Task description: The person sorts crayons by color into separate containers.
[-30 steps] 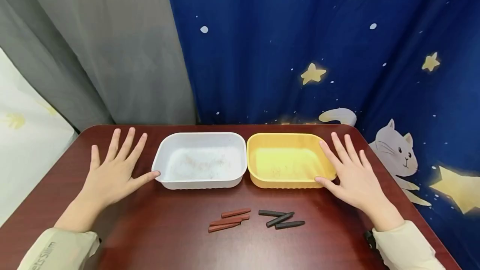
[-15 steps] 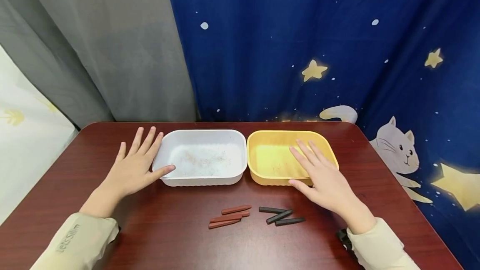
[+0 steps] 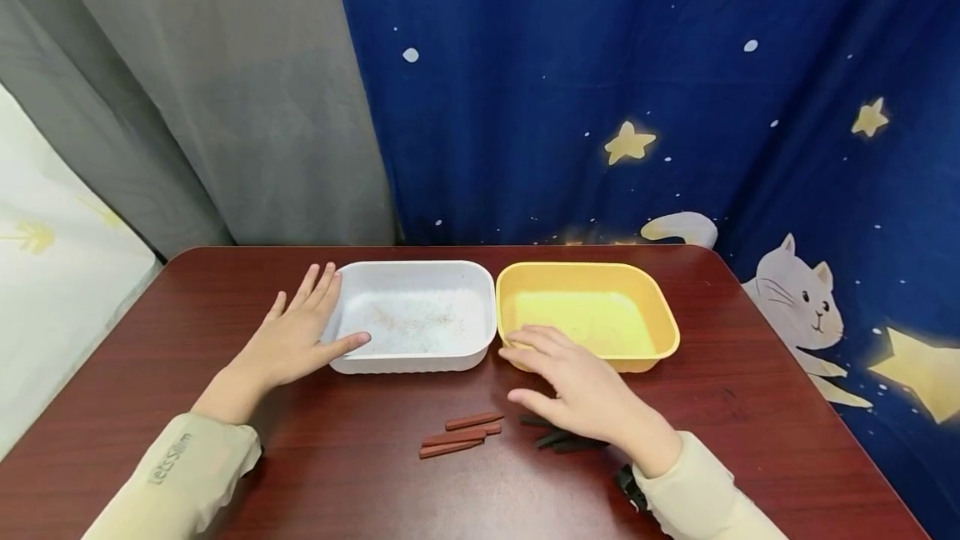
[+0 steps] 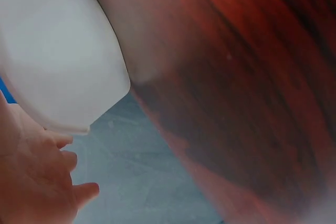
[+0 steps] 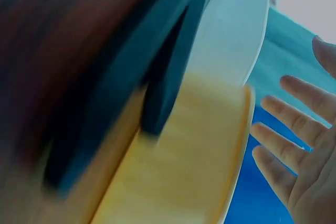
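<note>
In the head view my left hand is spread at the left end of a white plastic basin, its thumb over the near left rim. The left wrist view has the basin wall close up, with fingers beyond it. My right hand, fingers slightly bent and holding nothing, hovers over the near left corner of a yellow basin. Below it lie several black crayon-like sticks, partly hidden by the hand; they appear large and blurred in the right wrist view. Left of them lie several reddish-brown crayon-like sticks.
Both basins stand side by side on a dark red wooden table, with only faint smudges on their floors. Behind the table's far edge hang a grey curtain and a blue star-patterned curtain.
My right hand has swept left and nearer, from the yellow basin's right end to above the black sticks, its fingers bending. The left hand has moved right, against the white basin, which has shifted slightly right.
</note>
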A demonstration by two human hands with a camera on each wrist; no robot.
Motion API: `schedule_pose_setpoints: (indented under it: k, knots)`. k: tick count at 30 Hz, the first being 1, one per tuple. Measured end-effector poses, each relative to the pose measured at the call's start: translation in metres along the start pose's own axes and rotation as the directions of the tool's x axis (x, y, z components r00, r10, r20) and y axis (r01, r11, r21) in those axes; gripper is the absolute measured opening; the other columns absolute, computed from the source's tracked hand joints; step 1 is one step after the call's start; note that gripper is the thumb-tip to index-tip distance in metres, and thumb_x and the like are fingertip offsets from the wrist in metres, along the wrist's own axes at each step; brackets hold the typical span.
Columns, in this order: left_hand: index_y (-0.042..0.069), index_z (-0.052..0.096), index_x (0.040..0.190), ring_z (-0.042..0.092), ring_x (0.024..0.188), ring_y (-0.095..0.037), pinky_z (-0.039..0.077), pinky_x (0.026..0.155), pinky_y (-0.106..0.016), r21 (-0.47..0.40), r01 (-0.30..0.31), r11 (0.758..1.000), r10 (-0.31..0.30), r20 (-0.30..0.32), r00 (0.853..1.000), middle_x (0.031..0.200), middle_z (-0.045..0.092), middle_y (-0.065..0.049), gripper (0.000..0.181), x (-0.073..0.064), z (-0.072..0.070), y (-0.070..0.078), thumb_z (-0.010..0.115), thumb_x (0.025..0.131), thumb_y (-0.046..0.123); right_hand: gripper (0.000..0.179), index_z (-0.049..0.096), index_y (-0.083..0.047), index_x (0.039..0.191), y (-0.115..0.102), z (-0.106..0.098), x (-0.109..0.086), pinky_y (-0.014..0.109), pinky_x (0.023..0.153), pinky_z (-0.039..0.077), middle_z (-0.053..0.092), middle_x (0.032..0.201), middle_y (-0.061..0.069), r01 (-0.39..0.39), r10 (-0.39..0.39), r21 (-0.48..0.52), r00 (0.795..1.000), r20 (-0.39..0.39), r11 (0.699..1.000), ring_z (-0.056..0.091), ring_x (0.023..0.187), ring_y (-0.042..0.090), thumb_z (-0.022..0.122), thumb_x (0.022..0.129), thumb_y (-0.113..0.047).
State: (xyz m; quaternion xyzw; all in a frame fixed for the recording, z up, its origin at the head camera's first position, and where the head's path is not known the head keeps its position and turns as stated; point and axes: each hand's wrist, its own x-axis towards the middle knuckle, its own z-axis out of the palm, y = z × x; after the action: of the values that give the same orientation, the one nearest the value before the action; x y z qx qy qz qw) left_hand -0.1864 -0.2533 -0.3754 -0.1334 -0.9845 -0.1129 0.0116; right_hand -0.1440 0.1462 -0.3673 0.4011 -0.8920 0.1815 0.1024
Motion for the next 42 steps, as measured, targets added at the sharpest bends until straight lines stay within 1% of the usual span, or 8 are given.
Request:
schedule_pose_setpoints:
  k: [4,9,14,17,24,31,36,42]
  knots:
    - [0.006,0.003,0.16,-0.009,0.156,-0.027,0.011,0.115,-0.072,-0.014,-0.004,1.0,0.005,0.03,1.0,0.168,-0.008,-0.006,0.108,0.001,0.002,0.001,0.045,0.089,0.076,0.042,0.067,-0.015,0.129,-0.014,0.009,0.009,0.035,0.103,0.049,0.063,0.13,-0.002,0.063,-0.064,0.021,0.997,0.052,0.998,0.055,0.124,0.015,0.069,0.092,-0.036]
    - [0.005,0.002,0.159,-0.005,0.156,-0.03,0.013,0.116,-0.071,-0.005,-0.008,1.0,0.008,0.044,0.999,0.168,-0.009,-0.007,0.109,0.002,0.007,-0.001,0.044,0.089,0.077,0.036,0.071,-0.015,0.121,-0.028,0.019,0.018,0.027,0.095,0.051,0.066,0.116,-0.006,0.113,-0.117,0.039,0.985,0.125,0.993,0.056,0.11,0.011,0.069,0.093,-0.037]
    - [0.004,0.002,0.159,-0.001,0.156,-0.033,0.014,0.116,-0.07,-0.012,-0.02,1.0,0.02,0.052,0.998,0.168,-0.009,-0.009,0.109,0.002,0.007,-0.002,0.045,0.089,0.076,0.026,0.073,-0.018,0.112,-0.036,0.025,0.026,0.02,0.085,0.049,0.066,0.103,-0.008,0.132,-0.142,0.06,0.964,0.227,0.989,0.054,0.097,0.007,0.069,0.093,-0.035]
    - [0.002,0.003,0.159,0.001,0.156,-0.034,0.016,0.117,-0.069,-0.022,-0.036,0.999,0.037,0.048,0.998,0.168,-0.008,-0.01,0.109,0.002,0.007,-0.002,0.047,0.09,0.075,0.02,0.074,-0.02,0.108,-0.039,0.027,0.03,0.018,0.081,0.048,0.065,0.097,-0.009,0.136,-0.147,0.058,0.951,0.274,0.989,0.054,0.092,0.006,0.07,0.092,-0.033]
    - [-0.001,0.006,0.158,0.003,0.156,-0.036,0.018,0.118,-0.066,-0.041,-0.058,0.997,0.059,0.044,0.997,0.168,-0.006,-0.013,0.11,0.005,0.005,-0.002,0.05,0.09,0.072,0.015,0.075,-0.023,0.1,-0.045,0.032,0.037,0.017,0.078,0.048,0.062,0.092,-0.014,0.096,-0.096,0.018,0.928,0.361,0.995,0.056,0.091,0.003,0.072,0.09,-0.034]
    - [-0.001,0.005,0.158,0.002,0.156,-0.035,0.019,0.118,-0.065,-0.05,-0.059,0.997,0.061,0.045,0.997,0.168,-0.006,-0.013,0.111,0.006,0.005,-0.002,0.051,0.089,0.072,0.012,0.074,-0.024,0.096,-0.045,0.037,0.043,0.015,0.066,0.038,0.055,0.078,-0.013,0.057,-0.069,0.042,0.901,0.428,0.997,0.046,0.076,-0.001,0.075,0.088,-0.034]
    - [-0.002,0.005,0.158,0.001,0.156,-0.035,0.018,0.118,-0.066,-0.054,-0.049,0.997,0.051,0.046,0.998,0.167,-0.005,-0.014,0.112,0.006,0.004,-0.003,0.051,0.089,0.073,0.009,0.071,-0.024,0.092,-0.043,0.039,0.047,0.014,0.065,0.038,0.054,0.074,-0.012,0.056,-0.079,0.063,0.887,0.455,0.996,0.045,0.071,-0.002,0.076,0.087,-0.031]
    - [-0.003,0.003,0.158,0.002,0.155,-0.037,0.018,0.118,-0.066,-0.072,-0.038,0.997,0.043,0.068,0.997,0.167,-0.005,-0.015,0.115,0.004,0.006,-0.003,0.051,0.087,0.075,0.006,0.07,-0.025,0.089,-0.045,0.04,0.047,0.014,0.062,0.04,0.053,0.073,-0.015,0.023,-0.069,0.102,0.879,0.471,0.994,0.047,0.067,-0.003,0.075,0.088,-0.024]
